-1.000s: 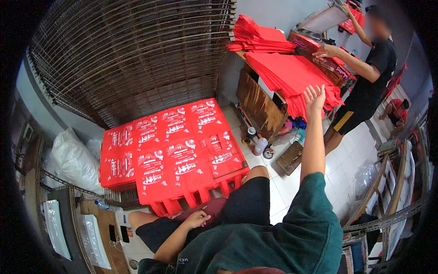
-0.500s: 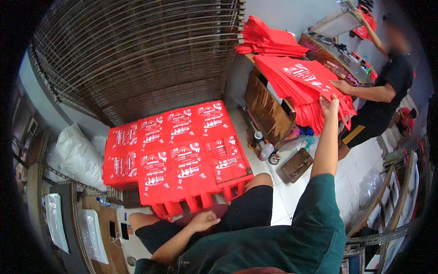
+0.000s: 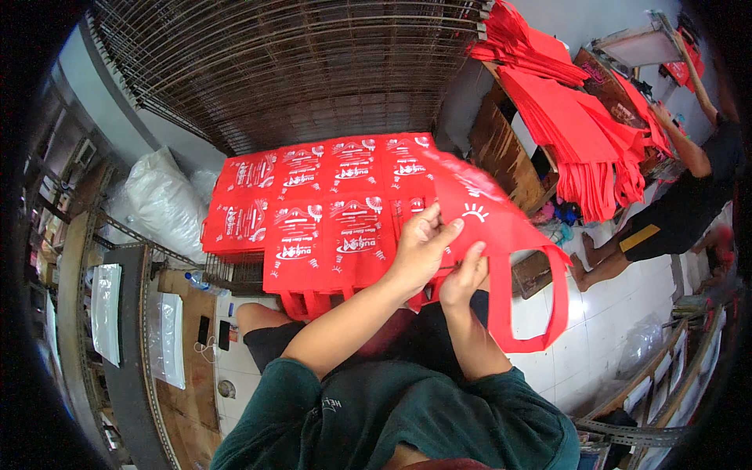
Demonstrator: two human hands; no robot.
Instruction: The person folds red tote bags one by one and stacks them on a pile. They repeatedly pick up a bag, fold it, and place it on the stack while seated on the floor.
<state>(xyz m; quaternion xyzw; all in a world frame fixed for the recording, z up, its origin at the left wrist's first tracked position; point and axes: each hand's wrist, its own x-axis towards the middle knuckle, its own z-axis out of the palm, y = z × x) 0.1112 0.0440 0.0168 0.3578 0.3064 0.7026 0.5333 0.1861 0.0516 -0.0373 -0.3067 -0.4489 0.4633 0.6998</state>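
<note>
A red non-woven bag [image 3: 489, 211] with white print and a loop handle hangs between my hands, tilted over the right end of the rack. My left hand [image 3: 419, 247] pinches its near left edge. Close beside it, my right hand [image 3: 466, 278] grips the edge near the handle [image 3: 558, 305], which dangles to the right. Below and to the left, printed red bags [image 3: 333, 211] lie side by side in rows on a wire rack, their handles hanging over the near edge. The held bag hides part of the rack's right end.
Raised wire racks [image 3: 290, 70] stand behind the laid-out bags. At the right, stacks of red bags [image 3: 564, 117] rest on a wooden bench, where a co-worker [image 3: 689, 188] holds a framed screen [image 3: 638, 48]. White plastic sacks [image 3: 160, 200] and shelving [image 3: 129, 329] are at the left.
My right hand has come back from the bag stack with one bag. My left hand has risen from my lap to grip it too. The view has shifted, and the co-worker's hand has left the stack.
</note>
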